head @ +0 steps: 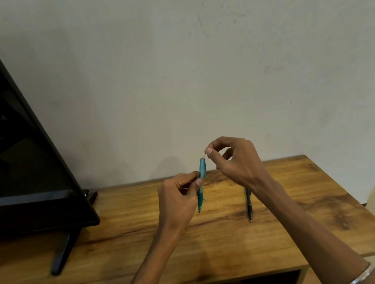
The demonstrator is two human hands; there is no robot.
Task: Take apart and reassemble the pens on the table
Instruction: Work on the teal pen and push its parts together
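We are risking a bent or dropped refill (205,155), judging by how thin it is where our right hand (233,158) is pinching its tip at the far end of the teal pen barrel (201,184). Our left hand (179,200) is gripping that barrel mid-length, upright above the table (320,218). The black pen (249,203) is lying just right, untouched.

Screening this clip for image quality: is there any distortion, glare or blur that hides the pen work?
Head view: wide-angle bending slants the black monitor; its screen shows only dim reflections; soft hand shadows on the wall; the teal plastic pen barrel in the left hand is sharp, the thin part pinched by the right hand barely resolves.
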